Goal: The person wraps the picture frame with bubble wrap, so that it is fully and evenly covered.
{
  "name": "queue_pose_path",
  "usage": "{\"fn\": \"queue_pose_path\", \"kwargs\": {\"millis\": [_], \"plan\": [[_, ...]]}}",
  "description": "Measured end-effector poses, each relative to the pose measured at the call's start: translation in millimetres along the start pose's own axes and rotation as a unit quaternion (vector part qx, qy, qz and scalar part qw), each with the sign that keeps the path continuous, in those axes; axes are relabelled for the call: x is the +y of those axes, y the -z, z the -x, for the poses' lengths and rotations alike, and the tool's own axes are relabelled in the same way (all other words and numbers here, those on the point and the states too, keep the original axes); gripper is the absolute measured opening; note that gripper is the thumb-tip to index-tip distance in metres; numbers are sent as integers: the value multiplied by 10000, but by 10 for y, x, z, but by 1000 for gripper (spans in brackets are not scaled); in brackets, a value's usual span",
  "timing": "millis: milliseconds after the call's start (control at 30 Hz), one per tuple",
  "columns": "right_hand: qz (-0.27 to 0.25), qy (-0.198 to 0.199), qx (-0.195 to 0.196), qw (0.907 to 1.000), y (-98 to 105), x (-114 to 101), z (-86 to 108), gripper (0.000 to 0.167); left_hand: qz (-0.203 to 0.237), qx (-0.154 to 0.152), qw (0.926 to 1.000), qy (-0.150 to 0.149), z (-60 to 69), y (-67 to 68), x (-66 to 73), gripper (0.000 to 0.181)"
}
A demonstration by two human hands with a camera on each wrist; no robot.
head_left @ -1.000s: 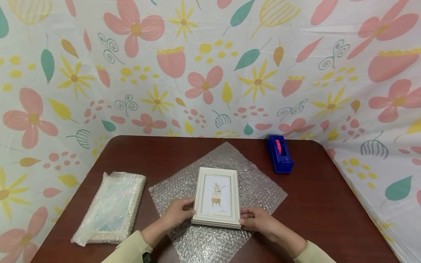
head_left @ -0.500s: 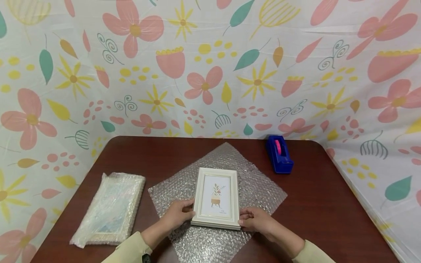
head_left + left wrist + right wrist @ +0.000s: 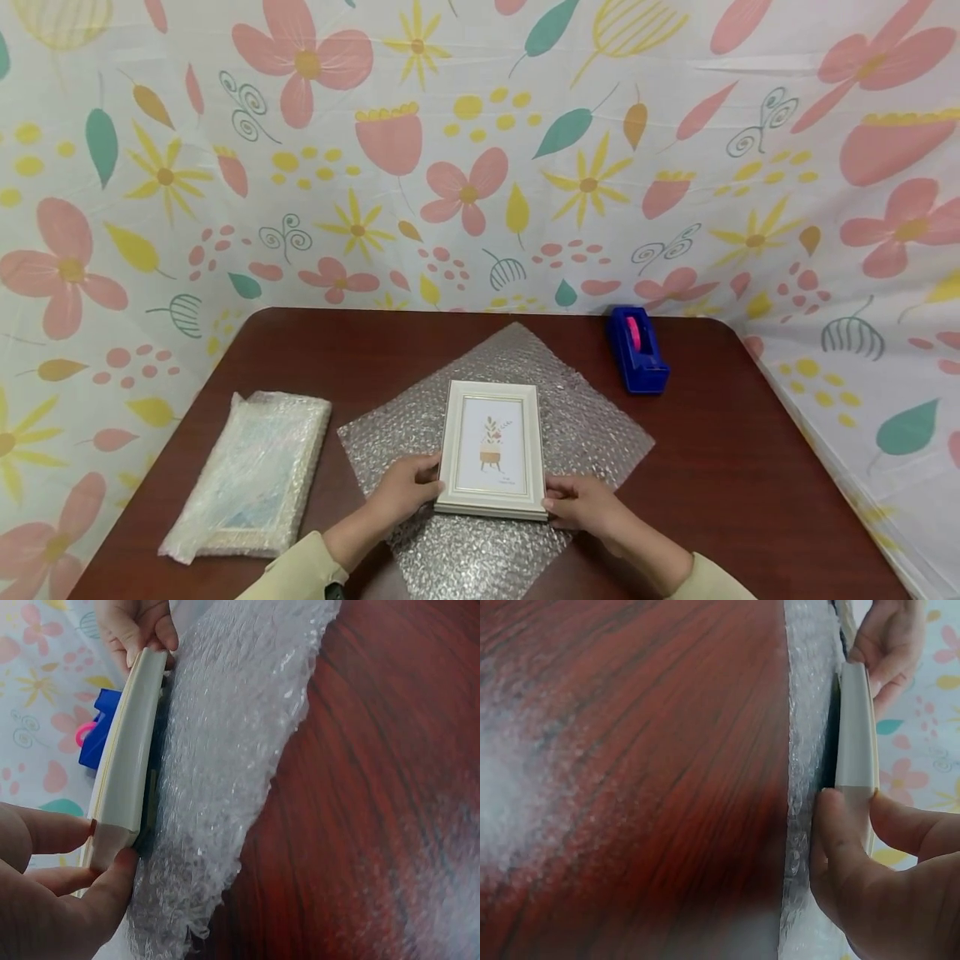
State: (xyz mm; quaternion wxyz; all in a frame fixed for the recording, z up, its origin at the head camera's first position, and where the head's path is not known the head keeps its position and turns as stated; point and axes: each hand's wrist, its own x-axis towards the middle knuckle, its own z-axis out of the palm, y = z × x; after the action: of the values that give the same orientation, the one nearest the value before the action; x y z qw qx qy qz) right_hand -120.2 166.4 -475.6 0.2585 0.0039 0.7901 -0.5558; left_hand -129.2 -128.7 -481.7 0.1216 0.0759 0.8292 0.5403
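Observation:
A cream picture frame (image 3: pixel 491 450), showing a print of a potted plant, is over the middle of a sheet of bubble wrap (image 3: pixel 585 408) turned cornerwise. My left hand (image 3: pixel 405 487) grips its lower left edge, and my right hand (image 3: pixel 588 506) its lower right edge. In the left wrist view the thumb and fingers pinch a corner of the picture frame (image 3: pixel 127 765). The right wrist view has the other hand pinching the opposite corner, with the dark back of the picture frame (image 3: pixel 855 742) facing the bubble wrap (image 3: pixel 806 712).
On the left of the dark wooden table (image 3: pixel 750 467) lies another picture frame (image 3: pixel 251 479) wrapped in bubble wrap. A blue tape dispenser (image 3: pixel 637 350) with a pink roll stands at the back right. A flower-patterned cloth (image 3: pixel 480 167) hangs behind the table.
The picture frame has shifted very slightly to the left, with both hands keeping their grip. Nothing else on the table has visibly moved.

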Motion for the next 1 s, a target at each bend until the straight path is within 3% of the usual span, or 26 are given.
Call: {"fn": "queue_pose_path", "kwargs": {"millis": [467, 733, 1000], "plan": [[255, 113, 1, 9996, -13, -13, 3, 56, 54, 111, 9999, -82, -2, -20, -22, 52], [481, -19, 83, 9988, -18, -27, -25, 52, 235, -21, 9996, 153, 7, 5, -55, 53], [655, 313, 115, 9973, -3, -31, -60, 39, 307, 22, 9994, 174, 6, 4, -64, 53]]}}
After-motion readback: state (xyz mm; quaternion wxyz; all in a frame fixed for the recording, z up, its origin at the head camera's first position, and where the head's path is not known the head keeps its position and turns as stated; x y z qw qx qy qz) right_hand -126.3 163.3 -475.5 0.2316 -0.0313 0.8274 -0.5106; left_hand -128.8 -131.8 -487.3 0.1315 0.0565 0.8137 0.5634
